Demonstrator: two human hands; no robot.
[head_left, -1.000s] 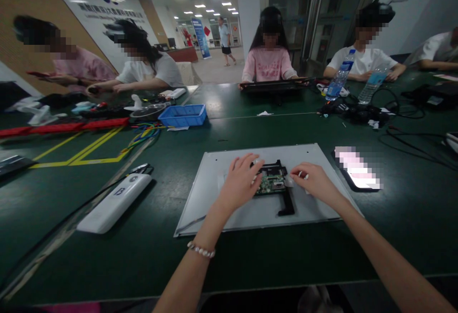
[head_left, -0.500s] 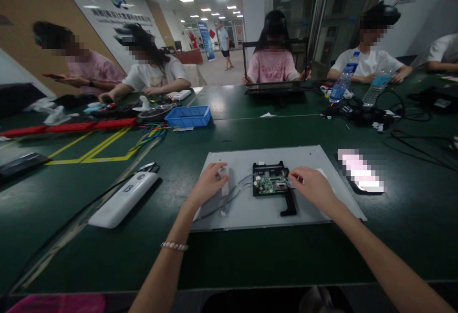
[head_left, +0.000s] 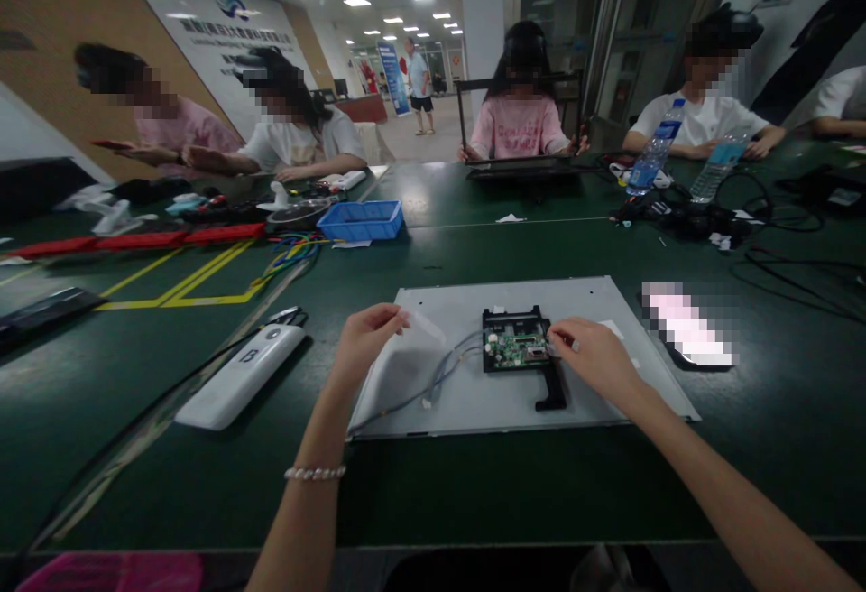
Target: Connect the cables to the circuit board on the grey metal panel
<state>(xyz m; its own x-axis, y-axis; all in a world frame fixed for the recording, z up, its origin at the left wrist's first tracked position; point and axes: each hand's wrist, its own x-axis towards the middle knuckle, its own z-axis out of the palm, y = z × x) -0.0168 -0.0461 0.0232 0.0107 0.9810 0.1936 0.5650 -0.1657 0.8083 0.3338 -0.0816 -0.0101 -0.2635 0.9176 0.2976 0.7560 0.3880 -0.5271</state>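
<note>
My left hand (head_left: 371,335) pinches one end of a translucent strip of tape (head_left: 425,327), which stretches to the right above a flat grey-white panel (head_left: 466,407). On that panel lies a green circuit board (head_left: 518,351) in a black frame (head_left: 553,386) with an arm pointing down at its right. My right hand (head_left: 587,350) is closed at the frame's right edge, thumb and fingers pressed together; what they hold is too small to name. Thin grey cables (head_left: 441,374) run from the board's left side to the panel's lower left corner.
On the left lies a white power bank (head_left: 244,377) with a black cable. A phone (head_left: 690,328) rests right of the panel. Farther back stand a blue basket (head_left: 362,220) and water bottles (head_left: 655,148). Several people sit across the green table (head_left: 541,493).
My left hand has drawn left and slightly up, with the strip of tape now slanting out from its fingers. My right hand stays at the frame's right edge.
</note>
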